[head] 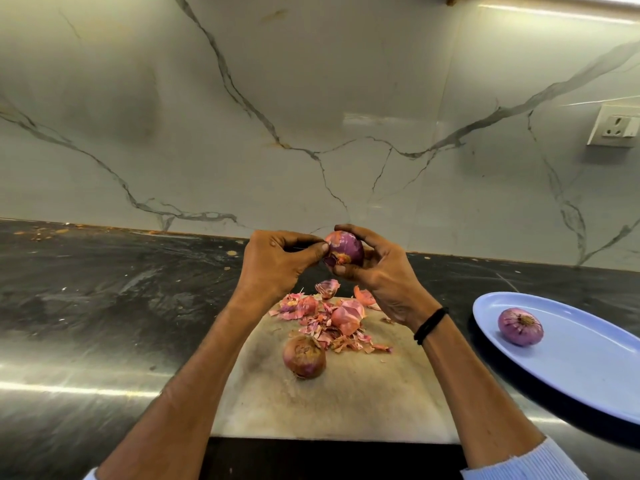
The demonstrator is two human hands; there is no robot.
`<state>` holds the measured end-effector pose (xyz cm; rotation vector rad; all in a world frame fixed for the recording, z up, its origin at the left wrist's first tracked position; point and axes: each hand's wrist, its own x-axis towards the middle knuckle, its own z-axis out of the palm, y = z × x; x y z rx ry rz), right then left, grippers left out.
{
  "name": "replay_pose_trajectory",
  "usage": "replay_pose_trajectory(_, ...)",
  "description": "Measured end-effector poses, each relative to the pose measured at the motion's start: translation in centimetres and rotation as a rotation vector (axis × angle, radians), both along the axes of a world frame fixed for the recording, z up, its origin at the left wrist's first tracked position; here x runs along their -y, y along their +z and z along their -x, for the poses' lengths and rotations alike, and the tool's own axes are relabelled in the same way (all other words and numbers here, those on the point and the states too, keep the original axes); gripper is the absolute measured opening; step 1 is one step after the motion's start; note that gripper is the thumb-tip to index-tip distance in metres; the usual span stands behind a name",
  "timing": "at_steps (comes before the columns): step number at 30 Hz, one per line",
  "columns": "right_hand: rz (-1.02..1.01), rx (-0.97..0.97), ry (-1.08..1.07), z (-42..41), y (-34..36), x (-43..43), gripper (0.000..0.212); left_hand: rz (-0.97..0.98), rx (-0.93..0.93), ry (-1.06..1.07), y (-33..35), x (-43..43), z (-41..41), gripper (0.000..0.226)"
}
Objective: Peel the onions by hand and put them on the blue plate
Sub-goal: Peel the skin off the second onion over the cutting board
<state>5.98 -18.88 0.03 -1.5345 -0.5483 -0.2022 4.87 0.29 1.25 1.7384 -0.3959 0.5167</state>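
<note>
I hold a red onion (pixel 346 247) up above the cutting board. My right hand (pixel 377 271) grips it from the right and below. My left hand (pixel 280 263) pinches a bit of skin at the onion's left side with thumb and fingers. An unpeeled onion (pixel 304 356) lies on the pale cutting board (pixel 346 403), in front of a heap of pink onion skins (pixel 329 320). One peeled purple onion (pixel 520 326) sits on the blue plate (pixel 581 368) at the right.
The board lies on a dark stone counter (pixel 104 306) that runs to a marble-patterned wall (pixel 311 116). A white wall socket (pixel 614 128) is at the far right. Crumbs lie along the counter's back edge at the left.
</note>
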Motion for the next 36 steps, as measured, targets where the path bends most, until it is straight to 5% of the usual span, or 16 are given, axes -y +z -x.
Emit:
replay_pose_trajectory(7,0.040,0.010,-0.033,-0.2,-0.5,-0.3,0.064,-0.111,0.128,0.144,-0.5,0.2,-0.3,0.015)
replay_pose_trajectory(21,0.005,-0.019,0.000,0.0,-0.4,0.0,0.061,-0.104,0.061,0.079,-0.4,0.2,-0.3,0.018)
replay_pose_trajectory(36,0.061,-0.008,-0.031,-0.1,-0.8,-0.5,0.063,-0.245,0.271,0.242,-1.3,1.0,0.1,0.021)
